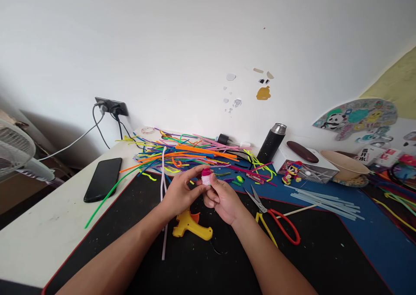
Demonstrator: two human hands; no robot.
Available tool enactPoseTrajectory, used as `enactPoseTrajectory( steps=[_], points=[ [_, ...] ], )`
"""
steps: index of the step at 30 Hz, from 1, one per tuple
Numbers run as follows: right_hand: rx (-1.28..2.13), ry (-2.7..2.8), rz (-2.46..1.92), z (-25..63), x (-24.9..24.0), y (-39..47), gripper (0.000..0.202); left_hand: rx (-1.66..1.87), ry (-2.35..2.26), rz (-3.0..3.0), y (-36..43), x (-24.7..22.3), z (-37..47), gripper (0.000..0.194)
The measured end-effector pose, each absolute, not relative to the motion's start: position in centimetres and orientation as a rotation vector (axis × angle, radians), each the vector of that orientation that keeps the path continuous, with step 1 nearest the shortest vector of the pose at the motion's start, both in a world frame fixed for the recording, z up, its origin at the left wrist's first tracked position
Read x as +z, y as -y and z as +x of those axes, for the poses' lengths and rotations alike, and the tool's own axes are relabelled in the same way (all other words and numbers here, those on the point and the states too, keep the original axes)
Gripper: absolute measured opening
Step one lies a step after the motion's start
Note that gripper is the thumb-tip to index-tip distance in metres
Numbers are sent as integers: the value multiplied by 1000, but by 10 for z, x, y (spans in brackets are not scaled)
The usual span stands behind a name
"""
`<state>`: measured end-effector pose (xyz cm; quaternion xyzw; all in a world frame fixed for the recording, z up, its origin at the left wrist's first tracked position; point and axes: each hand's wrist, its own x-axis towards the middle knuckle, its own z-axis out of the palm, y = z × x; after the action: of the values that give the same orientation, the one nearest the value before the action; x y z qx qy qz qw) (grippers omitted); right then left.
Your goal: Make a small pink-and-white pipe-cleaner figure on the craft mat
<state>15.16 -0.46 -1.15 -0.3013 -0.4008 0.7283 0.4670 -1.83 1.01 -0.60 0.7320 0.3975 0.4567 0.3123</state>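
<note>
A small pink and white wound piece (206,178) is held up between both hands, above the black mat (143,247). My left hand (182,190) is closed on its left side with thumb and fingertips. On the right side my right hand (222,196) pinches the same piece, its other fingers curled below. Just under the hands lies a yellow glue gun (192,227) with an orange trigger. White pipe cleaners (164,208) run lengthwise left of the glue gun.
Many coloured pipe cleaners (195,151) spread behind the hands. Red-handled scissors (268,212) and glue sticks (325,202) lie to the right. Farther back stand a black flask (272,143), a small colourful figure (292,172) and a tissue box (308,167). At left lies a black phone (103,179).
</note>
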Motion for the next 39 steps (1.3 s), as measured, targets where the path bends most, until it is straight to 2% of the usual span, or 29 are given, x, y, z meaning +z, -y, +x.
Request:
enactPoseTrajectory(
  steps=[10, 17, 28, 34, 39],
  points=[
    [1546, 1125, -854, 149, -8, 8, 52, 1321, -1075, 1850, -11, -4, -18, 48],
    [1421, 1244, -978, 157, -5, 3, 51, 1157, -830, 1644, -16, 8, -24, 55],
    [1530, 1405, -941, 160, 1, 8, 56, 870, -629, 1314, -26, 13, -41, 50],
    [1530, 1472, -954, 161, 1, 8, 58, 843, -667, 1461, -26, 13, -44, 41],
    [1561, 1446, -949, 162, -1, 7, 57, 808, -675, 1532, -26, 14, -46, 44]
  ],
)
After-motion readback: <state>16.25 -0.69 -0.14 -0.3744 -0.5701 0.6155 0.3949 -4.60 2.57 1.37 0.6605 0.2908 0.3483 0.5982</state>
